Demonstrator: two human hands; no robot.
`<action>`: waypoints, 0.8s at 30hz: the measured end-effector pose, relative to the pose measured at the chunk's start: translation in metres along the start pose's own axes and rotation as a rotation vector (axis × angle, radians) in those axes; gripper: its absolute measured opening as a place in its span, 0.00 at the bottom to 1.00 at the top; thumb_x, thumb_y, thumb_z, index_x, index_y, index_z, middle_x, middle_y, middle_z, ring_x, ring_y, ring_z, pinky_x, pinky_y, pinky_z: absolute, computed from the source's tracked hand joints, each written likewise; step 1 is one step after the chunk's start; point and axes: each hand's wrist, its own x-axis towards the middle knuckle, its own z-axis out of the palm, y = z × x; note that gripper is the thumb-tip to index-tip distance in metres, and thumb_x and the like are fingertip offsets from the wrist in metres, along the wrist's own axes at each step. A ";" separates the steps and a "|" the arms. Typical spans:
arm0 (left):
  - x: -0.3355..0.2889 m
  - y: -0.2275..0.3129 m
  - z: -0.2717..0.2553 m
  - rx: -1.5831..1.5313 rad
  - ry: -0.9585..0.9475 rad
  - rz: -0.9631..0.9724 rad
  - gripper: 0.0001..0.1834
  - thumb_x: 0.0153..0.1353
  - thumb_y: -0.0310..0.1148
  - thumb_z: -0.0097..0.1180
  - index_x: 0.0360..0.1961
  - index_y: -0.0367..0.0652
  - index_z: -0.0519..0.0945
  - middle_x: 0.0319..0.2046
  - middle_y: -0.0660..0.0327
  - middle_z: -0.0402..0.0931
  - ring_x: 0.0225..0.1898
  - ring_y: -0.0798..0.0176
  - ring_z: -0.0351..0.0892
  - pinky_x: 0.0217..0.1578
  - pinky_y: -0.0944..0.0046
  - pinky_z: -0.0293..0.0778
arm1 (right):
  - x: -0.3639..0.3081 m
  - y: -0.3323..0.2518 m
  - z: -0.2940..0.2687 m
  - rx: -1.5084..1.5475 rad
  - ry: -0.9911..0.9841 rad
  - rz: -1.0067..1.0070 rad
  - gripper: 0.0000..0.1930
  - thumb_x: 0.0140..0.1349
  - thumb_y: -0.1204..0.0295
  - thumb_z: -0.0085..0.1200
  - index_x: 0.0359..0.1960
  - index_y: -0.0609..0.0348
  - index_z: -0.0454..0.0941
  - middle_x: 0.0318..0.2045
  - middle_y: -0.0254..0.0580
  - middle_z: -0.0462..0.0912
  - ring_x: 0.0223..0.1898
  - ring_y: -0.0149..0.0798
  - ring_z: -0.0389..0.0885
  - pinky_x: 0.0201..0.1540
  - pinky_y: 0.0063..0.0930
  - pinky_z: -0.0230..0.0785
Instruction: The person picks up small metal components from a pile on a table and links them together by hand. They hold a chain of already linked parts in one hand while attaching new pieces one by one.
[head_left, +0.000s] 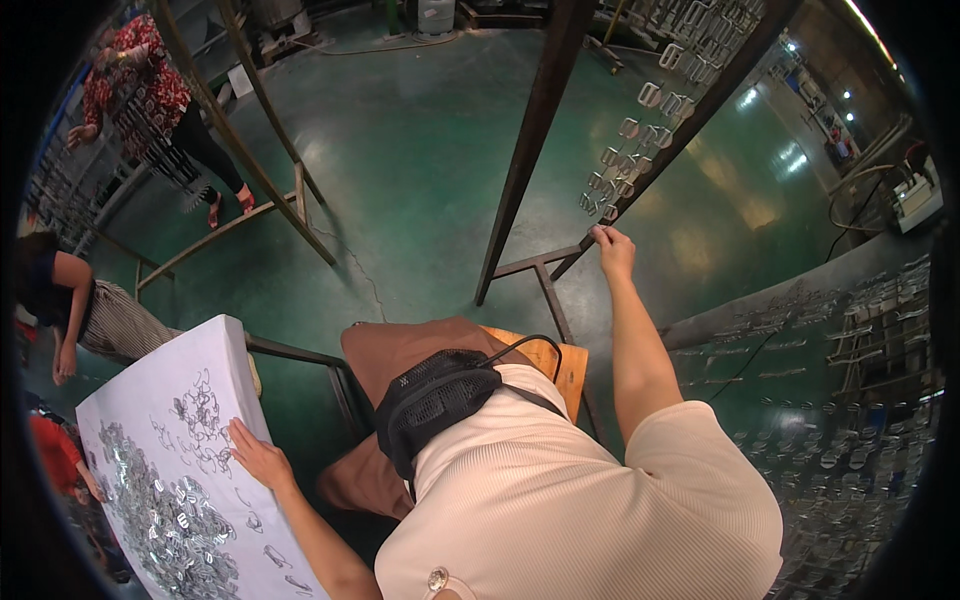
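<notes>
Fingers of right hand [612, 248] pinch one buckle [607, 213] — left hand [255, 455] rests flat on white table [215, 345].

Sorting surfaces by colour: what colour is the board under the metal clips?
White board, seen in the head view, under silvery metal clips.

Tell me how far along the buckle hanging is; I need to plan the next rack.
Done: rows of metal buckles already hang along the slanted rack bar. In hand: the right hand is at the bar's lower end by the lowest buckles, while the left hand rests on the white tray among loose ones. Left: a large pile of buckles remains on the tray.
</notes>
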 end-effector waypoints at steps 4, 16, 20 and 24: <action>0.000 0.018 -0.005 -0.013 -0.015 0.005 0.34 0.55 0.20 0.41 0.65 0.46 0.55 0.64 0.61 0.55 0.65 0.58 0.54 0.63 0.50 0.51 | 0.007 0.028 -0.014 0.005 0.148 -0.020 0.14 0.54 0.55 0.57 0.35 0.49 0.83 0.27 0.42 0.82 0.33 0.46 0.80 0.37 0.34 0.70; 0.019 0.028 -0.023 -0.388 -0.033 -0.158 0.32 0.45 0.22 0.49 0.57 0.36 0.64 0.57 0.47 0.62 0.64 0.46 0.54 0.63 0.44 0.47 | -0.006 0.071 0.034 -0.301 -1.238 0.153 0.10 0.56 0.75 0.47 0.21 0.63 0.79 0.19 0.44 0.81 0.20 0.37 0.81 0.18 0.31 0.70; 0.015 0.019 -0.026 -0.504 0.069 -0.216 0.22 0.55 0.29 0.49 0.53 0.41 0.69 0.55 0.55 0.66 0.65 0.50 0.53 0.62 0.43 0.47 | -0.019 -0.009 0.090 -0.480 -1.403 0.044 0.04 0.53 0.75 0.58 0.25 0.64 0.80 0.20 0.39 0.80 0.21 0.35 0.81 0.20 0.26 0.70; 0.004 -0.001 -0.062 -0.581 0.269 -0.376 0.18 0.57 0.33 0.52 0.49 0.41 0.72 0.50 0.55 0.71 0.60 0.49 0.61 0.58 0.45 0.55 | -0.017 -0.121 0.147 -0.617 -1.401 -0.455 0.07 0.54 0.73 0.59 0.23 0.65 0.82 0.16 0.36 0.79 0.19 0.31 0.77 0.21 0.25 0.69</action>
